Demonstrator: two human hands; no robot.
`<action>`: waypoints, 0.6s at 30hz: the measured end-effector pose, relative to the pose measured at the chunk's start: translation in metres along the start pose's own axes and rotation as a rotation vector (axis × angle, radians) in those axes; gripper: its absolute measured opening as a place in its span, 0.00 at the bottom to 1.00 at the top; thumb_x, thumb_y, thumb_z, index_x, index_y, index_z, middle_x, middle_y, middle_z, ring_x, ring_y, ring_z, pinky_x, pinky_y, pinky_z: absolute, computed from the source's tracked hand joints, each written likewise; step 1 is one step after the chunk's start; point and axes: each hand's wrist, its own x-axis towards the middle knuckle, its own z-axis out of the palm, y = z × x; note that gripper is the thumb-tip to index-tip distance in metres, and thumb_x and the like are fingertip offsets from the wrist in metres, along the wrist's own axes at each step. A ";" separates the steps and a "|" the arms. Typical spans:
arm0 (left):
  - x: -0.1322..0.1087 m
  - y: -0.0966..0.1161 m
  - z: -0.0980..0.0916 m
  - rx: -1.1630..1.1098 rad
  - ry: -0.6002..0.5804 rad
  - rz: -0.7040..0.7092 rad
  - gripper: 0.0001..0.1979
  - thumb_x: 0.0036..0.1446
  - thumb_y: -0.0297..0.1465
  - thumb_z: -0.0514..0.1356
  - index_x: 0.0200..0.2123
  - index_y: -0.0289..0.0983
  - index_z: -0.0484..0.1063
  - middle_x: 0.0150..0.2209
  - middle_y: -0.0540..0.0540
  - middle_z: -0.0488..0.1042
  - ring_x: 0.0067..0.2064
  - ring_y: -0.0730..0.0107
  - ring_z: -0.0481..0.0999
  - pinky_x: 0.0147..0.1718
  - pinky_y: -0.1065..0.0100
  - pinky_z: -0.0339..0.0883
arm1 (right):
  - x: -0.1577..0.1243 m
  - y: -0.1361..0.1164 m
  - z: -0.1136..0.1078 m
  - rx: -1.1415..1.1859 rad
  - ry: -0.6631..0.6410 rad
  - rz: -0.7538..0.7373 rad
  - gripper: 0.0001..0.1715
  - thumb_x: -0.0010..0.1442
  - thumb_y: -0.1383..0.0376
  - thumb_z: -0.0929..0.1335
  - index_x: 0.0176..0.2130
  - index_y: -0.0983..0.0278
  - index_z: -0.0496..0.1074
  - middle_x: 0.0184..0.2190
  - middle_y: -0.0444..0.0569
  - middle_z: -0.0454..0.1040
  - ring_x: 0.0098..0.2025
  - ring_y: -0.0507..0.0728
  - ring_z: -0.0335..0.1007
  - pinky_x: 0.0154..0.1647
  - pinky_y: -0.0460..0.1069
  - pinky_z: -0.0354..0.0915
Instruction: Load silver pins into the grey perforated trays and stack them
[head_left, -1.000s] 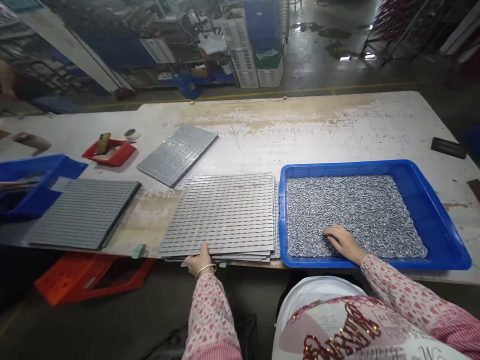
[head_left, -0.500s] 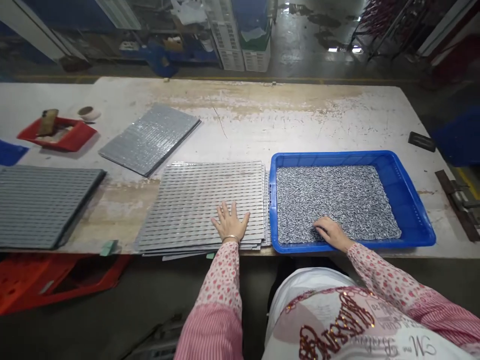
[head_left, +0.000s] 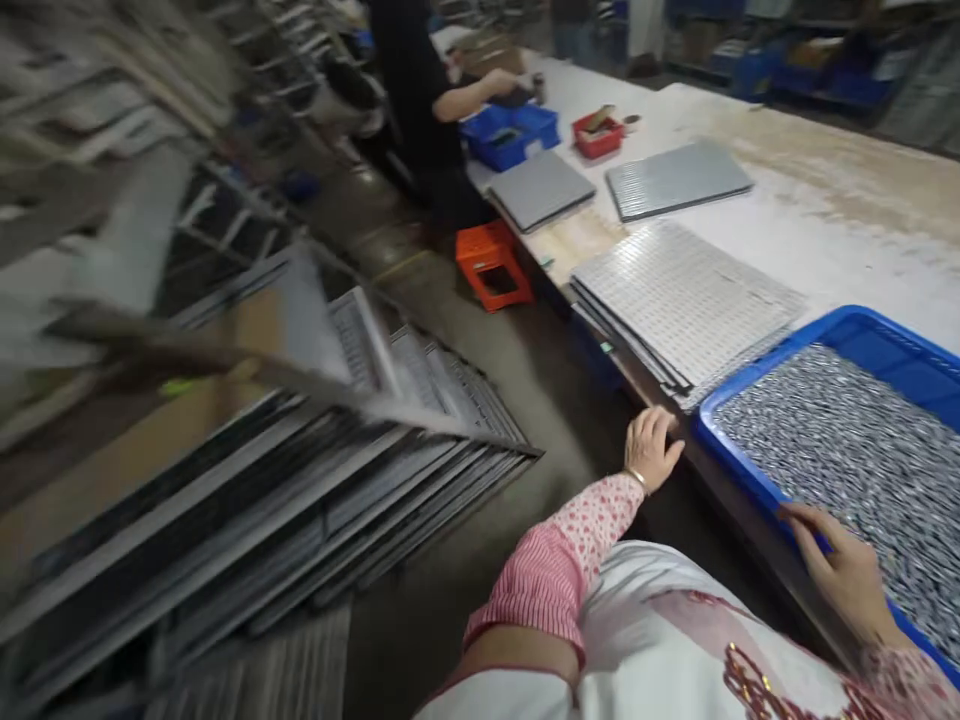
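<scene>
My left hand (head_left: 651,447) hangs in the air just off the table's near edge, below the stack of grey slotted trays (head_left: 682,305), fingers loosely apart and holding nothing. My right hand (head_left: 844,568) rests on the near rim of the blue bin (head_left: 862,325), thumb over the edge and fingers curled on it. The bin is filled with many small silver metal pieces (head_left: 862,450). The view has turned far to the left and is blurred there.
Leaning stacks of grey trays (head_left: 315,500) and cardboard stand on the floor to the left. An orange stool (head_left: 493,262) sits by the table. Further along, a person in black (head_left: 427,90) works at another blue bin (head_left: 510,135), a red tray (head_left: 598,135) and two grey trays (head_left: 675,178).
The view swung sharply left toward the floor stacks. My left hand came off the stack of trays to beside the table edge. My right hand slid from the metal pieces to the bin's rim.
</scene>
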 end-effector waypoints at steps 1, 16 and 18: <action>-0.044 -0.009 -0.006 -0.081 0.034 -0.129 0.23 0.56 0.35 0.62 0.55 0.40 0.69 0.58 0.40 0.70 0.64 0.57 0.62 0.64 0.54 0.54 | -0.014 0.001 0.009 0.040 -0.057 -0.017 0.18 0.63 0.52 0.64 0.43 0.59 0.75 0.37 0.50 0.80 0.38 0.61 0.79 0.43 0.55 0.74; -0.344 -0.147 -0.419 -0.134 1.220 -0.949 0.20 0.56 0.33 0.55 0.50 0.33 0.66 0.40 0.39 0.77 0.40 0.68 0.79 0.37 0.68 0.73 | -0.155 -0.167 0.136 0.374 -0.821 -0.204 0.18 0.60 0.49 0.64 0.34 0.54 0.79 0.27 0.49 0.78 0.29 0.62 0.78 0.32 0.53 0.76; -0.358 -0.166 -0.484 -0.052 1.229 -0.939 0.19 0.55 0.32 0.55 0.50 0.32 0.67 0.41 0.38 0.77 0.42 0.65 0.79 0.41 0.64 0.73 | -0.142 -0.202 0.161 0.375 -0.851 -0.209 0.19 0.61 0.49 0.64 0.34 0.56 0.78 0.26 0.48 0.77 0.28 0.60 0.77 0.30 0.51 0.75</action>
